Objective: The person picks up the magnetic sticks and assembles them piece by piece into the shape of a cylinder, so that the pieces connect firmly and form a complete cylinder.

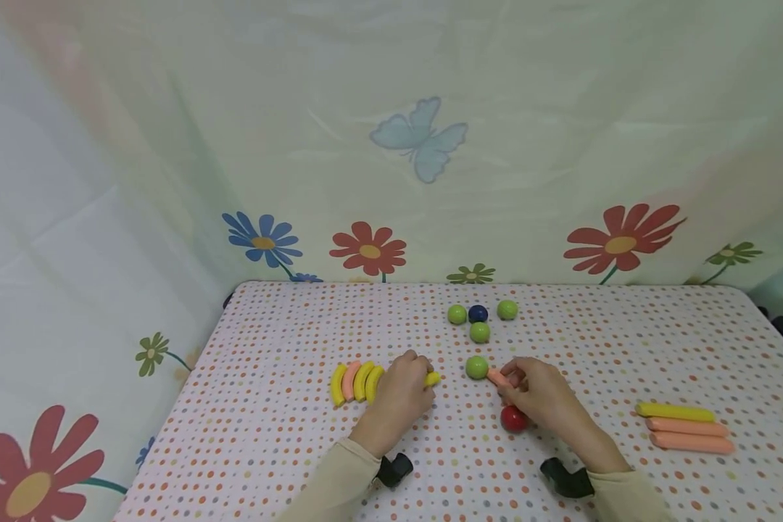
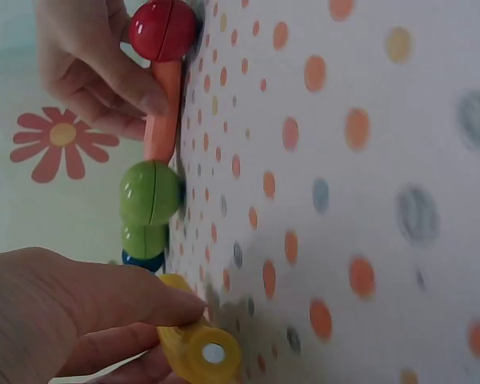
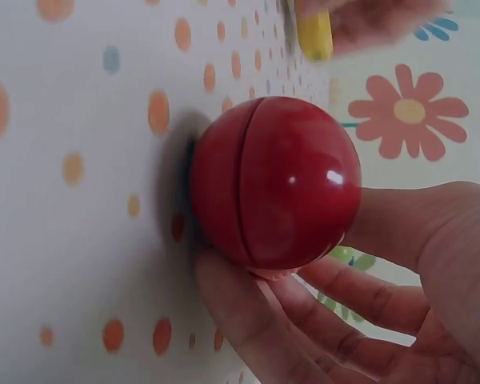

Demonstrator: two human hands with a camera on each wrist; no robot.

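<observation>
My left hand (image 1: 399, 395) pinches a yellow curved stick (image 2: 176, 342) between thumb and fingers; a pale round spot marks its near end. Beside that hand lies a row of curved sticks (image 1: 362, 382), yellow and salmon, partly hidden by the hand. With my right hand (image 1: 543, 391) I pinch a straight salmon stick (image 1: 496, 377). One end of this stick meets a green ball (image 1: 477, 367), the other a red ball (image 1: 513, 418). In the right wrist view the red ball (image 3: 280, 184) hides most of the stick.
Farther back on the dotted tabletop (image 1: 287, 326) are a dark blue ball (image 1: 478, 314) and several green balls (image 1: 507, 309). At the right lie one yellow straight stick (image 1: 675, 412) and two salmon ones (image 1: 692, 441). A flowered curtain (image 1: 509, 181) hangs behind the table.
</observation>
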